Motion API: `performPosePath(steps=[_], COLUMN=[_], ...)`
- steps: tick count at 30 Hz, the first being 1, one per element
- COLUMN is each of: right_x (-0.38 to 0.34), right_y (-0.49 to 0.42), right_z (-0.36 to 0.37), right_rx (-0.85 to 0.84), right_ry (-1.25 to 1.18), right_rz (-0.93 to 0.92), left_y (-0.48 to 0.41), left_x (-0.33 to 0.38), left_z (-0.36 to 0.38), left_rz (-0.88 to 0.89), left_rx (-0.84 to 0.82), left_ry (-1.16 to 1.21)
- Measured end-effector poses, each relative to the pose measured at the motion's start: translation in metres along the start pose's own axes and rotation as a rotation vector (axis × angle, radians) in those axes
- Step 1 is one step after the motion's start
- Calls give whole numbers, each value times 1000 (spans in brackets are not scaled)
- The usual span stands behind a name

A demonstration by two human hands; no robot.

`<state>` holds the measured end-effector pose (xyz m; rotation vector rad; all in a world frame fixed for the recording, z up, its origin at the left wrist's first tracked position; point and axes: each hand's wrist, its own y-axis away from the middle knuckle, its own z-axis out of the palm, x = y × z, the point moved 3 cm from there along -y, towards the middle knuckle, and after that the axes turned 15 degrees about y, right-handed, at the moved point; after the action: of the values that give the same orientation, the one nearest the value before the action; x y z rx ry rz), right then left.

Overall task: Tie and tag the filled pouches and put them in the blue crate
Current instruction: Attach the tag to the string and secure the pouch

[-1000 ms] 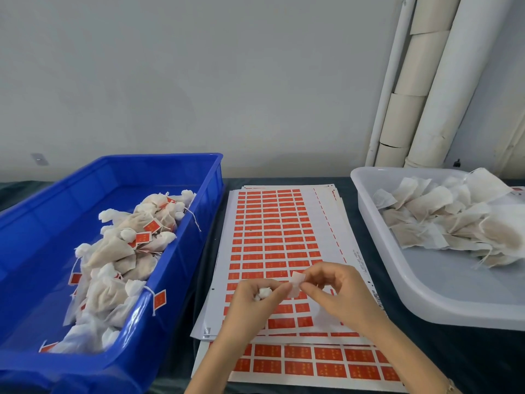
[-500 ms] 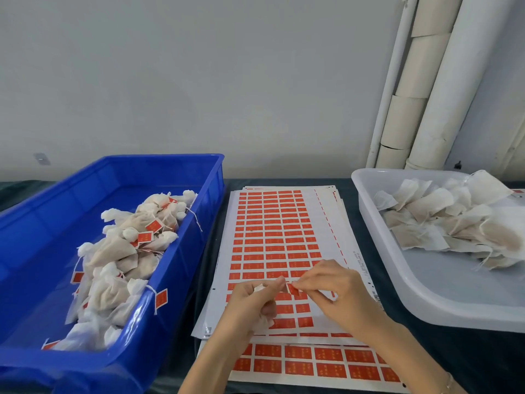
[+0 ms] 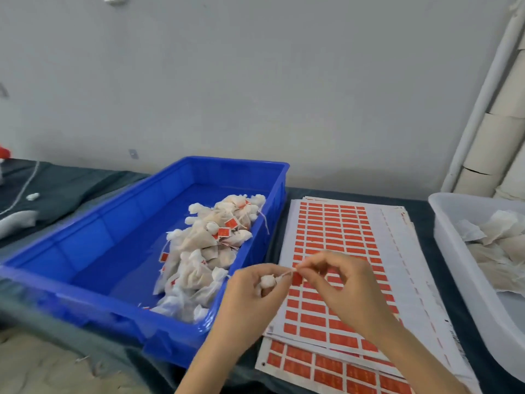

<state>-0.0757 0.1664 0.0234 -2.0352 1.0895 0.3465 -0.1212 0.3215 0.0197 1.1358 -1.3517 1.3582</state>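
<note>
White pouch (image 3: 268,280), one: left hand (image 3: 251,295) grips, right hand (image 3: 342,282) seemingly pinches string (image 3: 285,273).

Even, diffuse indoor light, moderately bright, no source in view. Wall (image 3: 255,81) is flat grey with no hotspots. Shadows are soft and faint. Mild sheen inside the blue crate (image 3: 127,220). Motion blur across the whole frame, worst at the crate's near-left rim and on the label sheets (image 3: 335,223). Wide-angle bend: tubes (image 3: 494,137) at far right lean inward, and the counter (image 3: 71,180) curves.
</note>
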Motion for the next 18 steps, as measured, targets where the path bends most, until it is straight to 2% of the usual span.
performPosePath(steps=[3,6,10,14,18], right_x=[-26,-49,-63,-57,-48], right_y=[-25,-51,-80,-86,-80], right_z=[21,44,74,98,92], right_rx=[-30,-31,-85,-202,-174], right_ry=[-40,-52,-15,157,219], right_rz=[-60,-97,-97,-50,-42], left_y=[13,15,3,-10,-14], left_x=[16,26,24,7,7], left_z=[-47,-87,-119,-129,-132], left_rz=[45,19,46,-40,71], left_rx=[135,159,263,297,362], left_ry=[-19,41,-118,-218,-453])
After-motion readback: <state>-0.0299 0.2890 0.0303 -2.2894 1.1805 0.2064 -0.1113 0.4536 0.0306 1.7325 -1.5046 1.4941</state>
